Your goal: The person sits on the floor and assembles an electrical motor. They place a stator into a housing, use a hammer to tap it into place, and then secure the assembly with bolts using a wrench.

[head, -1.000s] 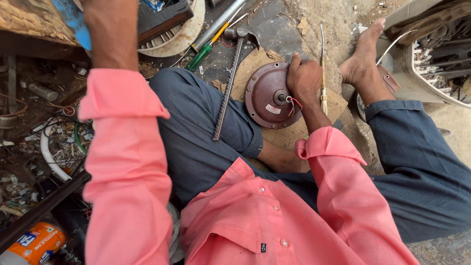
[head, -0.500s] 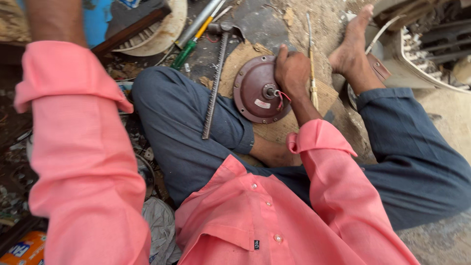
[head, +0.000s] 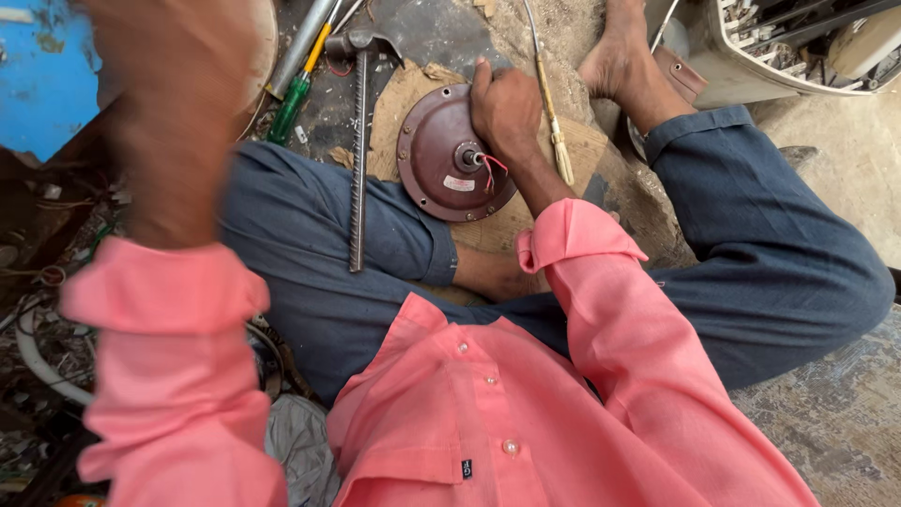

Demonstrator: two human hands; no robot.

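I sit cross-legged on the ground in a pink shirt and blue trousers. My right hand (head: pixel 507 108) rests on the upper right rim of a round dark-red motor housing (head: pixel 441 160) that lies on a piece of cardboard (head: pixel 526 211). Red wires stick out at its centre shaft. My left arm is raised at the left and blurred; my left hand (head: pixel 178 56) reaches up toward the top left, and what it holds cannot be seen. A hammer (head: pixel 359 141) with a ribbed steel handle lies across my left knee.
A green-and-yellow screwdriver (head: pixel 296 94) and a metal tube (head: pixel 305 42) lie beyond the hammer. A thin rod with a wooden handle (head: pixel 552 113) lies right of the housing. A blue box (head: pixel 42 84) is at the top left, a white fan grille (head: pixel 779 47) top right, scrap and wires at the left.
The view has moved in closer and shifted. My left arm has swung up and across the left side, now blurred. My right hand stays on the motor housing.
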